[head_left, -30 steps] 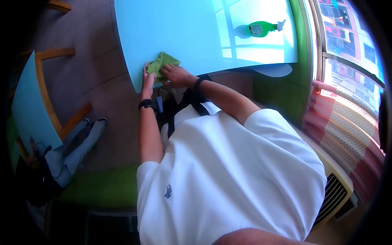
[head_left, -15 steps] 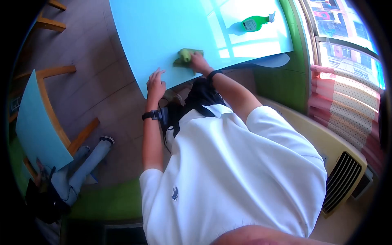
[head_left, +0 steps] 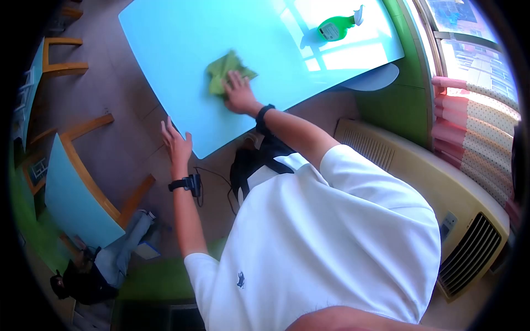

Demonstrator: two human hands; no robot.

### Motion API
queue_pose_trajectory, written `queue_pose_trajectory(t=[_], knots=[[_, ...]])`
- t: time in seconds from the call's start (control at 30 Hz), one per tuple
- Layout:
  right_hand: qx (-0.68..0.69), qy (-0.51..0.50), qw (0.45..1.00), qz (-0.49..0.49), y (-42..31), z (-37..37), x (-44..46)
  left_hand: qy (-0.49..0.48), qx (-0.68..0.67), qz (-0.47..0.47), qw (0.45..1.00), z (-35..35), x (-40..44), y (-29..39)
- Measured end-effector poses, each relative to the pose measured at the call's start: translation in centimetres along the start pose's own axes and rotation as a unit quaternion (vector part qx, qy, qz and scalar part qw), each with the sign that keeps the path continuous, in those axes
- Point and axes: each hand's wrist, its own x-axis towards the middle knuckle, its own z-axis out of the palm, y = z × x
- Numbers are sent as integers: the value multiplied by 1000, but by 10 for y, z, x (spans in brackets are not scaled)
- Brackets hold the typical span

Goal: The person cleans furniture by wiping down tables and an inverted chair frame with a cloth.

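Observation:
A green cloth [head_left: 223,71] lies spread on the light-blue tabletop [head_left: 187,60], its edges slightly blurred. My right hand [head_left: 240,95] rests on the cloth's near right part, fingers stretched out over it and the palm turned down. At the table's left edge, close to the near corner, is my left hand [head_left: 178,146]. Its fingers are apart and it holds nothing; whether it touches the edge I cannot tell. Farther off, at the right of the tabletop, is a green spray bottle [head_left: 334,30] with a white trigger head and a label.
A grey rounded seat [head_left: 375,78] shows under the table's right side. To the right are a cream floor unit with vents [head_left: 419,182] and a pink curtain [head_left: 466,127] by the window. Another light-blue table [head_left: 77,193] stands left, with a seated person [head_left: 94,273] near it.
My right hand has moved left and farther onto the table with the cloth, which went from bunched to spread. My left hand has shifted left and nearer. The whole view has turned slightly.

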Motion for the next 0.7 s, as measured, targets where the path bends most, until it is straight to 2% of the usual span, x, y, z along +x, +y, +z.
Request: queue_pose_trajectory(t=[0.1,0.13,0.17,0.2,0.23,0.27,0.3,0.43,0.47,0.53,0.57,0.63,0.7], knots=[[29,-113,953,-281,-13,-2,-20,-133,-27,-83,987,40,-30,28],[35,-135,938,-318,-2,-9,-21,-135,-20,-84,987,50,-35,42],[43,-131,938,-318,17,-19,-19,-153,-99,-58,982,59,-38,60],[60,-141,943,-295,41,-29,-19,-175,-176,-31,968,64,-43,78],[78,-152,948,-269,69,-38,-25,-196,-165,-17,967,66,-44,105],[90,-101,955,-263,104,-41,-33,-219,-159,-3,963,77,-44,125],[93,-93,960,-247,138,-52,-41,-236,-155,14,959,92,-40,142],[125,-79,980,-136,280,-101,-83,-251,-70,106,960,150,-8,203],[116,-58,985,-110,311,-114,-93,-253,-52,103,960,156,3,220],[121,-16,992,37,360,-138,-115,-251,-30,101,962,162,21,247],[121,40,989,81,382,-144,-125,-232,1,81,969,163,27,258],[72,78,975,197,410,-145,-138,-214,37,65,974,157,32,274],[56,87,968,230,410,-147,-143,-162,41,-19,986,133,30,282]])
